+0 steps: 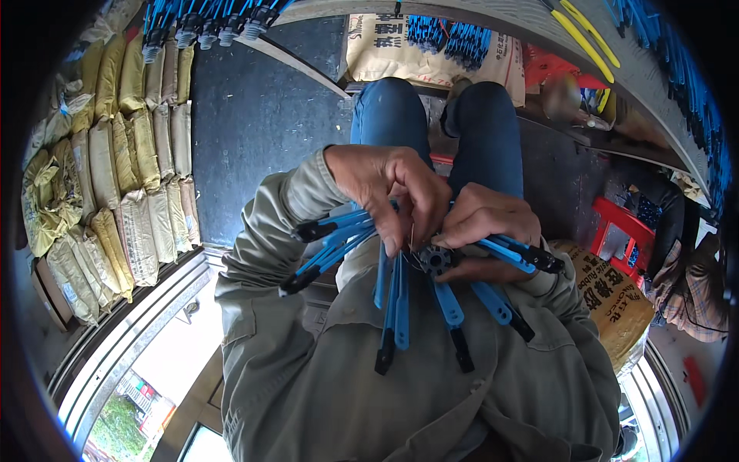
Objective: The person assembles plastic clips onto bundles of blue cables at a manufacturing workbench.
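Observation:
A round black slotted hub [437, 261] sits in front of my lap, with several flat blue plastic ribs [449, 302] fanning out around it, most ending in black tips. My right hand [493, 219] is closed around the hub's right side, thumb and fingers against it and the ribs there. On the other side, my left hand [391, 185] is closed in a pinch beside the hub, at a thin wire [416, 248]. More blue ribs [339, 235] stick out to the left under that hand. My fingertips partly hide where the wire meets the hub.
Overhead, a grey tabletop [493, 19] carries bundles of blue ribs [219, 19] and a yellow-handled tool [589, 35]. Stacked sacks [123, 162] line the left wall. A brown sack [608, 296] and a red chair [623, 235] stand to the right. Another printed sack [377, 58] lies beyond my knees.

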{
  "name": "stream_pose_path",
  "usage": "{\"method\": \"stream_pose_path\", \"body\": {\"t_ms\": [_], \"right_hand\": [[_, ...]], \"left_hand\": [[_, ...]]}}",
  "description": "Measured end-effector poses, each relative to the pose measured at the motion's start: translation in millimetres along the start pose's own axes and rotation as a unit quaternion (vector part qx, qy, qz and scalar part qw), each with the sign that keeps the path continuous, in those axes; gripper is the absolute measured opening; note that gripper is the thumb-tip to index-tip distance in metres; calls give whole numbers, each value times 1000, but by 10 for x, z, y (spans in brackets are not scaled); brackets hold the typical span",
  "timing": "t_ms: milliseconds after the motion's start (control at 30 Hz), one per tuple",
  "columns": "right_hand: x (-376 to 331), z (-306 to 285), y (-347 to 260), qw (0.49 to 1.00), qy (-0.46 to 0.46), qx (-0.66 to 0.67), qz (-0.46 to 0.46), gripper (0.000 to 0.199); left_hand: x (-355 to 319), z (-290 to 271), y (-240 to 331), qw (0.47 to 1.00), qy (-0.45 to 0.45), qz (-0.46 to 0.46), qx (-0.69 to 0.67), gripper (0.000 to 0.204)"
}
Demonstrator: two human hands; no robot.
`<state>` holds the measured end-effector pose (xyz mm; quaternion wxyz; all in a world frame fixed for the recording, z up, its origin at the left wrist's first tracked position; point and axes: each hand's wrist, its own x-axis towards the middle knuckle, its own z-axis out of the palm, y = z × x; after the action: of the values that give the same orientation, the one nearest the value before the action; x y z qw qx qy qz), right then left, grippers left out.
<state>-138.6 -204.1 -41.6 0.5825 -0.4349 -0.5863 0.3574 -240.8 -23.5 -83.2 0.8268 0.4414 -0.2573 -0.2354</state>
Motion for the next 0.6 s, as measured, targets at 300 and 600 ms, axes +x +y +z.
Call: {"method": "stream_pose_path", "body": {"t_ms": [300,600], "right_hand": [[57,-4,-34,1000,-12,-11,6,35],[102,-24,-45,998,-60,5,5,33]], "left_hand": [[-91,261,101,979,114,73,154,17],[-90,335,81,974,149,64,155,17]]}}
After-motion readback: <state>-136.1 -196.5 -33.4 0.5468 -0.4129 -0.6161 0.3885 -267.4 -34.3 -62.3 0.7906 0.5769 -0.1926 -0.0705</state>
